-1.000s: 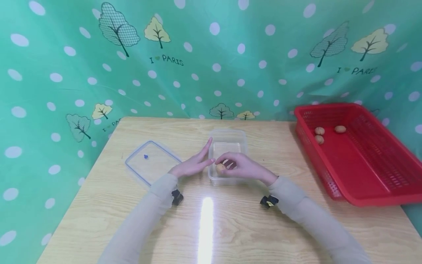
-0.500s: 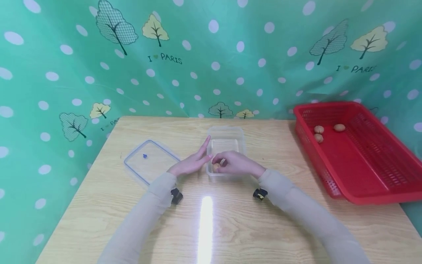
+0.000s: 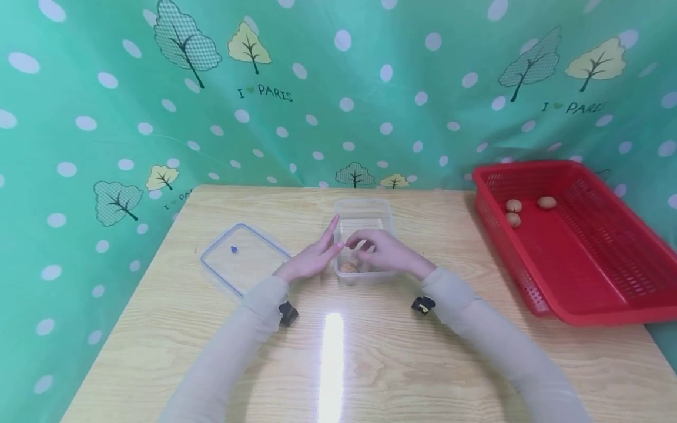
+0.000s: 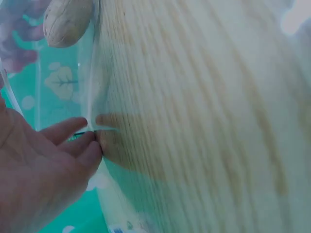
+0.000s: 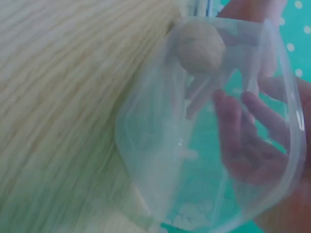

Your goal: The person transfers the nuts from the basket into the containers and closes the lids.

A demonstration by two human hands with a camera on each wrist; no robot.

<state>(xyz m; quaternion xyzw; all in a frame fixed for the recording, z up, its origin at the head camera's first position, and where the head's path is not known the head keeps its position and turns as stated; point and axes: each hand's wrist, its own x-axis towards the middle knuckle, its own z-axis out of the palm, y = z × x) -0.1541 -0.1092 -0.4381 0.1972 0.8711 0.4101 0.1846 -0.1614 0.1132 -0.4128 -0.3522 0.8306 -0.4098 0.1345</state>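
A clear plastic food container (image 3: 390, 226) stands on the table in front of me. In its near left corner lies a walnut (image 3: 348, 268), also visible through the wall in the left wrist view as a walnut (image 4: 68, 22). My right hand (image 3: 388, 252) reaches into the container over its right side, fingers bent loosely and apart from the walnut, holding nothing; the right wrist view shows those fingers (image 5: 231, 126) through the clear wall. Along the container's left side my left hand (image 3: 312, 258) rests with straight fingers, its fingertips at the wall and table.
A clear lid (image 3: 254, 252) with a blue seal lies left of the container, a small blue tab on it. At right stands a red plastic basket (image 3: 576, 264) holding walnuts (image 3: 513, 212). A patterned green cloth (image 3: 317, 88) hangs behind the wooden table (image 3: 402, 364).
My right hand has let go of the walnut, which now sits on the container's floor, and has lifted slightly away from it. My left hand stays at the container's left side.
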